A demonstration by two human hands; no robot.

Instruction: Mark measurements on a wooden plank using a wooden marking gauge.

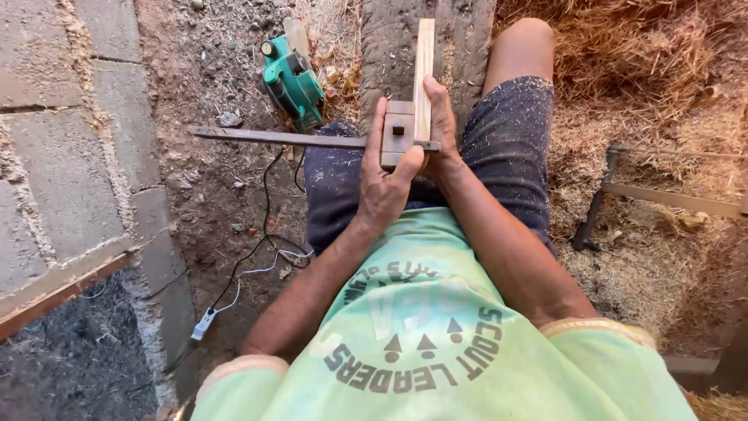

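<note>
Green shirt below us, we close our left hand around a wooden marking gauge over our lap, while our right hand presses a pale wooden strip against it. Both seem light, stiff; hold the block.

A green power tool lies on the dirt near the top middle. Its black cord runs down to a plug at the lower left. Grey blocks fill the left side. Sawdust covers the right, with a saw lying on it.
</note>
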